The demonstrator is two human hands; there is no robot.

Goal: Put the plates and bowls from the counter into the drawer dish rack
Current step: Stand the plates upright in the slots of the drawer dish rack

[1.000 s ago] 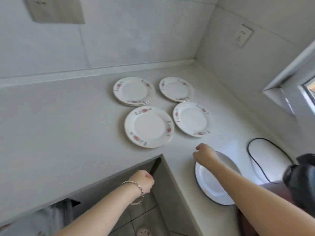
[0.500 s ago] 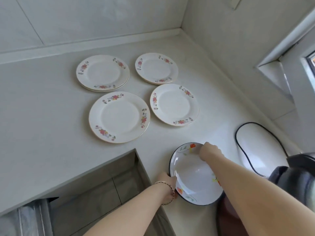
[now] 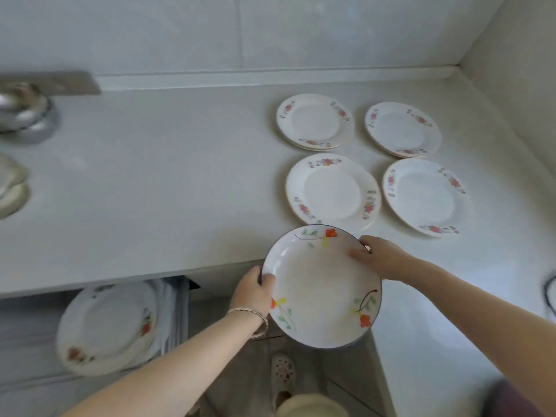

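I hold a white bowl with a dark rim and orange flowers in both hands, lifted off the counter above the floor gap. My left hand grips its left rim and my right hand grips its upper right rim. Floral plates lie on the counter behind it: a near-left plate, a near-right plate, a far-left stack and a far-right stack. At lower left the open drawer dish rack holds a floral plate standing on edge.
A metal pot and a lid-like object sit at the counter's left edge. A black cord lies on the right counter. A slippered foot is on the floor below.
The bowl has come up off the right counter and moved left, now held in both hands over the gap. The view has swung left, bringing the drawer rack into sight.
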